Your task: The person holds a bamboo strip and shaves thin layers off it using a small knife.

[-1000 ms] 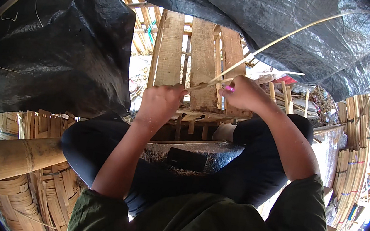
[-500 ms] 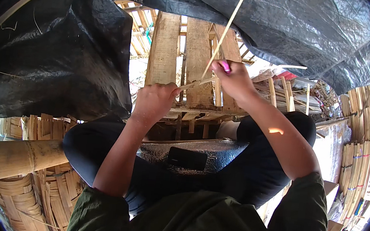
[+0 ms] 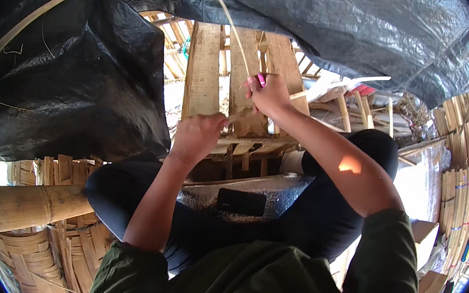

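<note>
My right hand (image 3: 270, 97) is closed at the centre, over the wooden planks. A long, thin bamboo strip (image 3: 226, 15) rises from it, curving up and to the left past the black sheet. Something small and pink (image 3: 261, 80) shows at its fingers. Lower and to the left, my left hand (image 3: 200, 134) is curled into a fist. From this fist a narrow, flat, pale piece (image 3: 242, 115) points toward the right hand. Whether it is a blade or another strip is blurred. Where the two pieces meet is hidden by my right fingers.
Three wooden planks (image 3: 203, 79) stretch away ahead. Black plastic sheeting (image 3: 75, 76) hangs at left and above. A dark flat rectangle (image 3: 241, 202) lies between my legs. At left are a thick bamboo pole (image 3: 25, 209) and woven bamboo (image 3: 25, 253); bundled bamboo slats (image 3: 452, 212) stand right.
My right hand has shifted left, closer to the left hand. The strip's upper part has swung left and now bends. My left hand has barely moved.
</note>
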The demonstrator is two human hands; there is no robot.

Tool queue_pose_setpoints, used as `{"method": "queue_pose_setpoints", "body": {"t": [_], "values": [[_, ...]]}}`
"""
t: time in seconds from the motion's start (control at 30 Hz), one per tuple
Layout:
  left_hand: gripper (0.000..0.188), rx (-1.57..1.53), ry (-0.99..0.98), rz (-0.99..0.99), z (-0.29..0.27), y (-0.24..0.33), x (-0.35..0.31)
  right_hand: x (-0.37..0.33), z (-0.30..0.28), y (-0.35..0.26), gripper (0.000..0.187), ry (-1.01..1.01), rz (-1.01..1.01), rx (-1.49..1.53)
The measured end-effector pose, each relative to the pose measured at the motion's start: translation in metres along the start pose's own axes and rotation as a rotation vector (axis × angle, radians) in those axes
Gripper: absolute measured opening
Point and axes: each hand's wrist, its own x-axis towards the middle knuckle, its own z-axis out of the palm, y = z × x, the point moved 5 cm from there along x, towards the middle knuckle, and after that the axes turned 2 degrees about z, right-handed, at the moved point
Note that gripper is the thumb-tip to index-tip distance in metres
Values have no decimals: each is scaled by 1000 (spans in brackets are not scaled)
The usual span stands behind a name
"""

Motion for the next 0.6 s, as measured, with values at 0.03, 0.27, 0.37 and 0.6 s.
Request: {"method": "queue_pose_setpoints", "body": {"t": [0.03,0.27,0.37,0.6], "values": [[21,14,13,32,4,-1,-4,7,1,2,26,1,-9,-8],[21,32,83,29,-4,13,0,32,-15,29,28,349,198,-50],[20,74,13,-44,1,14,-1,32,-14,28,25,377,246,-94],[18,32,112,15,-8,20,-4,47,-13,24,16,418,256,-286]]}}
